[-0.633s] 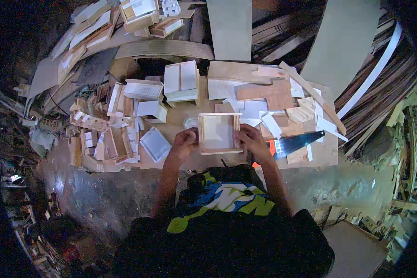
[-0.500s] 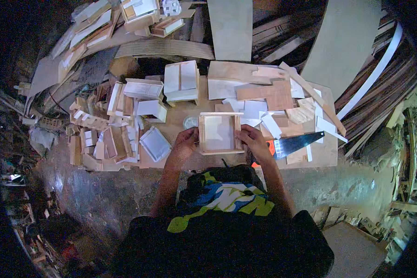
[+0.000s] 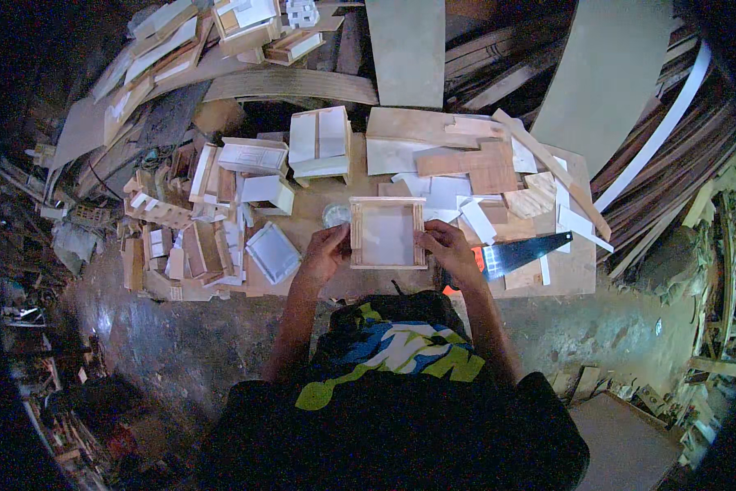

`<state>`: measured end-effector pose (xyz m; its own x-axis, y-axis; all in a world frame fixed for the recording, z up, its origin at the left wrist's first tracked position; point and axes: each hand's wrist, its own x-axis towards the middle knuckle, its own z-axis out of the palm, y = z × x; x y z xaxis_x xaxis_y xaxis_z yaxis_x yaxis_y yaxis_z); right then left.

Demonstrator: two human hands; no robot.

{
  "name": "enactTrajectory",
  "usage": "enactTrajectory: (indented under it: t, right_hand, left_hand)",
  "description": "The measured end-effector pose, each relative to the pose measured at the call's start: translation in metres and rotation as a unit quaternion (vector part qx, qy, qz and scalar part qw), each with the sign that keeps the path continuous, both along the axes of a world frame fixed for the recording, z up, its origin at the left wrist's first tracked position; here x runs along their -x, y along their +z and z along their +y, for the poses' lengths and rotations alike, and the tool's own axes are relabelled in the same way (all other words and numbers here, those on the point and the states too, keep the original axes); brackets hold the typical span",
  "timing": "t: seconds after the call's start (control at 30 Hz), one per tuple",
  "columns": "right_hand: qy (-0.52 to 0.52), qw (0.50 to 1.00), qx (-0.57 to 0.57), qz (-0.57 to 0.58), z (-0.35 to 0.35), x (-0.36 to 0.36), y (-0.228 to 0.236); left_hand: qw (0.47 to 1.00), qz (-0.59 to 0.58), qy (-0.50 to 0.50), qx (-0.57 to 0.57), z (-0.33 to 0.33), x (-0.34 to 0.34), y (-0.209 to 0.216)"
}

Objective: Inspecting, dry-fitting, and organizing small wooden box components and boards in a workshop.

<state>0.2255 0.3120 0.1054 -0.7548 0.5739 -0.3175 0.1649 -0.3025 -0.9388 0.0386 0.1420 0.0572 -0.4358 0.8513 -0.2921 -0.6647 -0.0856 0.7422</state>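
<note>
Between my two hands is a small wooden box frame (image 3: 387, 233) with pale wood sides and a whitish panel inside. My left hand (image 3: 327, 252) grips its left side, fingers closed on the edge. On the opposite side my right hand (image 3: 448, 249) pinches the right edge. Just beyond my left hand, a round clear container (image 3: 335, 215) stands on the worktable (image 3: 319, 196). A hand saw (image 3: 523, 254) with a dark blade and orange handle lies beside my right hand, its handle partly covered by that hand.
Small white and wooden cabinet pieces (image 3: 319, 143) stand at the back and left of the table. Loose boards and white offcuts (image 3: 466, 168) are heaped at the right. Tall panels (image 3: 406, 53) and stacked strips lean behind. A concrete floor (image 3: 180, 344) lies in front.
The box frame has tilted slightly and shifted a little to the left in my hands. Both hands keep their hold, and the table's other pieces stay in place.
</note>
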Motion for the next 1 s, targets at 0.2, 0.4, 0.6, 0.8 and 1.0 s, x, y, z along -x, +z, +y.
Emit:
enactTrajectory:
  t: [0.2,0.4,0.6,0.8,1.0]
  right_hand:
    - [0.012,1.000,-0.005,-0.025,-0.004,0.001,0.001]
    - [0.023,0.999,-0.023,-0.012,-0.004,0.002,-0.004]
    - [0.018,1.000,-0.022,0.011,-0.006,0.001,0.000]
    - [0.004,0.999,0.035,-0.015,-0.005,0.001,-0.001]
    - [-0.015,0.998,0.036,-0.049,-0.006,0.004,-0.005]
  left_hand:
    - [0.979,0.166,-0.055,0.104,-0.001,-0.005,0.026]
    - [0.958,0.217,-0.049,0.180,0.001,-0.010,0.041]
    - [0.973,0.182,-0.023,0.139,-0.001,-0.010,0.030]
    - [0.974,0.170,-0.056,0.139,-0.002,-0.006,0.032]
    - [0.968,0.187,-0.028,0.162,-0.006,0.004,-0.002]
